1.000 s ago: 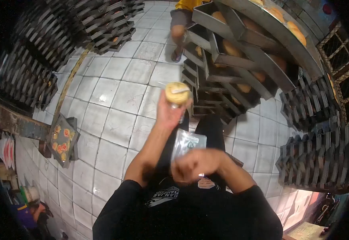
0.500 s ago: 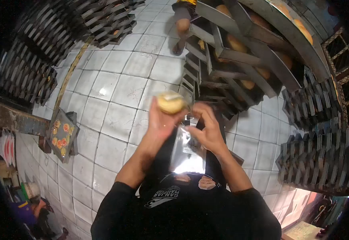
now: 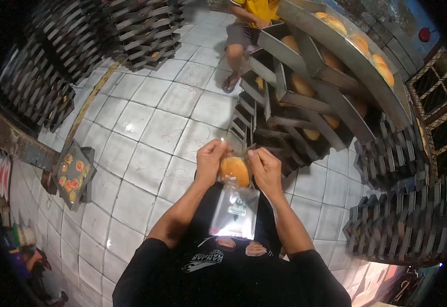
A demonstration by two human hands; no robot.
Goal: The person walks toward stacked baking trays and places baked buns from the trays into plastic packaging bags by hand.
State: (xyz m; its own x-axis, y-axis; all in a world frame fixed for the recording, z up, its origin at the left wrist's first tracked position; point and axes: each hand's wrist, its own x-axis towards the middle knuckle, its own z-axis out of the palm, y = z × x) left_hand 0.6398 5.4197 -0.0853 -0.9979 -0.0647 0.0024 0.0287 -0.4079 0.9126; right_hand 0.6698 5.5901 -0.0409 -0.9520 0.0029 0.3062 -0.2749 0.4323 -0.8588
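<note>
Okay, bagging tip for anyone packing buns on their lap. The bun hangs between both hands, just past the far edge of the plastic pack on the lap, and it looks to be inside a clear bag. Left hand has thumb and fingers pinching the film near the bag's left top corner, right hand has the matching pinch near the right one. Can't tell how much plastic is in each pinch, the film's too see-through and blurry up there.

IMO the trick is to pinch only the plastic and leave the bun alone, cos it's probably soft and would dent. I'd hold both corners level so it hangs straight, and pull outward just enough to flatten the mouth. Too hard and thin film could split; too slack and it'll likely crease. Elbows tucked in helps too. Also worth minding the tall stack of metal trays beyond the right hand: I wouldn't swing the bag out towards those tray corners.
</note>
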